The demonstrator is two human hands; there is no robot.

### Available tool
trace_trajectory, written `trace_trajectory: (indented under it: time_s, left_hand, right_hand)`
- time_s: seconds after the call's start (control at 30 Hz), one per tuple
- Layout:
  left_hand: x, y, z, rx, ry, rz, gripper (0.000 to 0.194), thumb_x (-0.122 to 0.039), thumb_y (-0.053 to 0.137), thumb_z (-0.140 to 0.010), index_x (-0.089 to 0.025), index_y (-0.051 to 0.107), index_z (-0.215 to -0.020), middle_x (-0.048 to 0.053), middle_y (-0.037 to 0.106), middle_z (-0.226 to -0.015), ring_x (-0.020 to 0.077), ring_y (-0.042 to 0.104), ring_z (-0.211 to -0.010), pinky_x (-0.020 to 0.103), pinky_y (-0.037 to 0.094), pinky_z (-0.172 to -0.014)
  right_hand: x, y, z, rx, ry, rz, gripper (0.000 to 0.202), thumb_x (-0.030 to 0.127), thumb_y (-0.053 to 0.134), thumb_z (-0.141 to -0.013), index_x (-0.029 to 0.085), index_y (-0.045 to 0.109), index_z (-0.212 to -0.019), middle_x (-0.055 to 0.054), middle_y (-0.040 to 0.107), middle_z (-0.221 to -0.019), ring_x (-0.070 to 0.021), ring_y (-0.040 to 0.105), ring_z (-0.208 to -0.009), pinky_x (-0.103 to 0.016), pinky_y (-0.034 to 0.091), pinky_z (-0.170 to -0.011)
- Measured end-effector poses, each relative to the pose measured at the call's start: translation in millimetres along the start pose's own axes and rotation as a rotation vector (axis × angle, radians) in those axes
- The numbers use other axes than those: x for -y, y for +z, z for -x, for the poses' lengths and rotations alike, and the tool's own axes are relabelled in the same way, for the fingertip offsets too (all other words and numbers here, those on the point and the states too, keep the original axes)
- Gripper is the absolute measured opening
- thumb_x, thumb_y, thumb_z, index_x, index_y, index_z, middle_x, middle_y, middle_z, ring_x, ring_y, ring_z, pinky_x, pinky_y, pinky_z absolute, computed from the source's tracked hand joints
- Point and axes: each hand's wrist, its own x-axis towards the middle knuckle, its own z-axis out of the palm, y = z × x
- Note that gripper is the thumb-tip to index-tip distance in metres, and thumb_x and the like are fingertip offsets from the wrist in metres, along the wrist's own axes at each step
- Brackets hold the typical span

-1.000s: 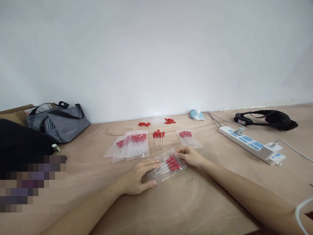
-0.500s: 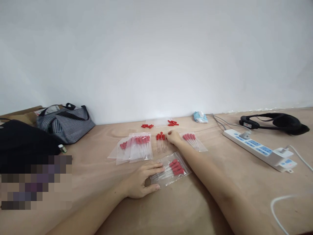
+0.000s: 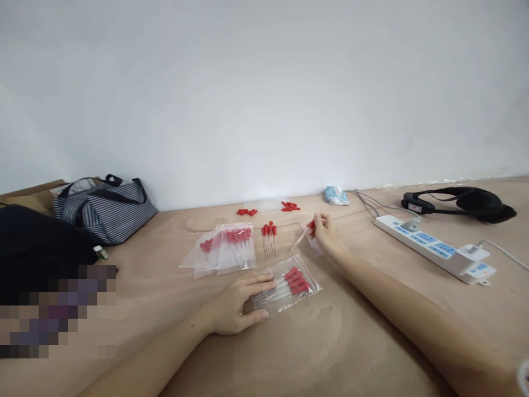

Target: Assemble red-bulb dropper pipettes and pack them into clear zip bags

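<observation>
My right hand (image 3: 325, 234), fingers closed, pinches a dropper (image 3: 303, 236) by its red bulb, the clear tip slanting down to the left. Part of a small plastic bag (image 3: 317, 248) shows beneath that hand, the rest hidden. My left hand (image 3: 247, 300) lies on the table, fingers and thumb spread, fingertips on the near left edge of a zip bag (image 3: 285, 284). That bag holds several red-bulbed droppers. Between the hands and farther back, a few loose droppers (image 3: 270, 237) lie side by side, bulbs toward the wall.
Overlapping bags of droppers (image 3: 235, 251) lie left of centre. Farther back are two clusters of loose red bulbs (image 3: 247, 212) and a clear bag (image 3: 268, 205). A power strip (image 3: 430, 245), black headset (image 3: 458, 204) and blue-white packet (image 3: 336, 195) stand right; a striped bag (image 3: 111, 212) stands left.
My right hand has moved right from the loose droppers, carrying one dropper over the bag on the right. My left hand has stayed at the front bag.
</observation>
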Motion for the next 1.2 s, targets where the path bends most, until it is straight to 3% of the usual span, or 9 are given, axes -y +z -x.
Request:
trace_trajectory:
  time_s: [0.1, 0.2, 0.47, 0.63, 0.9, 1.0, 1.2]
  left_hand:
    - [2, 0.7, 1, -0.019, 0.011, 0.006, 0.051, -0.035, 0.053, -0.078, -0.028, 0.038, -0.126, 0.003, 0.038, -0.133, 0.0249, 0.034, -0.122, 0.044, 0.028, -0.100]
    - [5, 2.2, 1, -0.035, 0.012, 0.005, 0.052, -0.037, 0.052, -0.079, -0.028, 0.036, -0.127, 0.003, 0.038, -0.133, 0.0251, 0.033, -0.122, 0.044, 0.028, -0.100]
    - [4, 1.6, 0, -0.020, 0.005, -0.011, 0.053, -0.036, 0.052, -0.079, -0.027, 0.035, -0.128, 0.004, 0.039, -0.133, 0.0250, 0.033, -0.122, 0.043, 0.028, -0.100]
    - [3, 1.6, 1, -0.021, 0.003, -0.010, 0.054, -0.035, 0.052, -0.078, -0.027, 0.034, -0.128, 0.004, 0.039, -0.132, 0.0258, 0.033, -0.121, 0.044, 0.028, -0.099]
    - [5, 3.2, 1, -0.040, 0.018, 0.007, 0.056, -0.035, 0.052, -0.078, -0.026, 0.032, -0.130, 0.003, 0.037, -0.134, 0.0256, 0.034, -0.120, 0.043, 0.028, -0.099]
    - [3, 1.7, 0, -0.039, 0.015, 0.004, 0.055, -0.035, 0.052, -0.078, -0.026, 0.033, -0.129, 0.004, 0.039, -0.132, 0.0258, 0.035, -0.119, 0.043, 0.029, -0.099]
    - [-2, -0.4, 0, -0.030, -0.005, -0.003, 0.054, -0.034, 0.053, -0.077, -0.025, 0.035, -0.128, 0.005, 0.041, -0.131, 0.0253, 0.036, -0.119, 0.043, 0.030, -0.098]
  right_hand:
    - [-2, -31, 12, -0.014, -0.007, -0.129, 0.037, 0.056, 0.045, -0.072, 0.021, 0.041, -0.079, 0.006, 0.049, -0.052, -0.0084, 0.045, -0.039, -0.020, 0.037, -0.038]
    - [-3, -45, 24, 0.001, 0.057, -0.141, 0.037, 0.058, 0.046, -0.070, 0.021, 0.042, -0.077, 0.005, 0.049, -0.054, -0.0086, 0.046, -0.040, -0.021, 0.038, -0.037]
    - [-1, -31, 39, -0.003, 0.140, -0.248, 0.041, 0.060, 0.051, -0.066, 0.021, 0.039, -0.073, 0.005, 0.051, -0.056, -0.0073, 0.047, -0.040, -0.020, 0.040, -0.037]
    - [-3, -24, 46, 0.059, 0.209, -0.332, 0.040, 0.057, 0.056, -0.065, 0.022, 0.039, -0.074, 0.003, 0.053, -0.059, -0.0107, 0.053, -0.046, -0.025, 0.047, -0.044]
    - [5, -13, 67, 0.374, 0.430, -0.497, 0.027, 0.039, 0.063, -0.068, 0.019, 0.046, -0.067, -0.001, 0.060, -0.068, -0.0103, 0.059, -0.055, -0.025, 0.051, -0.057]
    - [10, -16, 67, 0.487, 0.493, -0.467, 0.025, 0.034, 0.067, -0.065, 0.018, 0.048, -0.068, 0.002, 0.058, -0.060, -0.0083, 0.057, -0.050, -0.019, 0.047, -0.047]
    - [14, -27, 60, 0.788, 0.509, -0.323, 0.033, 0.032, 0.067, -0.061, 0.017, 0.049, -0.084, 0.010, 0.046, -0.039, -0.0054, 0.043, -0.031, -0.014, 0.027, -0.030]
